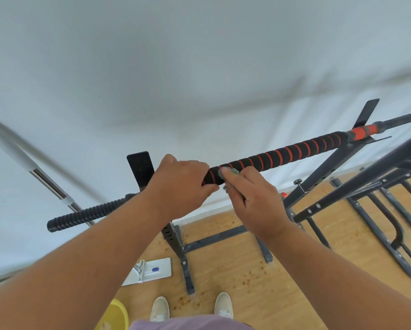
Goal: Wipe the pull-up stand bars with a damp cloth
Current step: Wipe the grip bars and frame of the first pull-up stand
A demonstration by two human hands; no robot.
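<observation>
At the bar's (283,152) padded middle, the left hand (179,184) wraps the foam while the right hand (252,198) pinches a grey cloth (233,171) against it, mid-wipe; next, I judge, comes sliding the cloth along toward the orange end

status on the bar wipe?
Left hand grips bar. Right hand presses cloth on bar. Nothing blocking.

The pull-up bar (283,153) wears black foam spiralled with thin red stripes, then a solid orange-red band and ribbed black ends. The stand frame (319,177) is black. The cloth (233,171) looks grey-green. The floor (283,270) is pale wood-grain, the wall (176,67) white, the bucket (115,315) yellow, the shoes (160,308) beige.
</observation>
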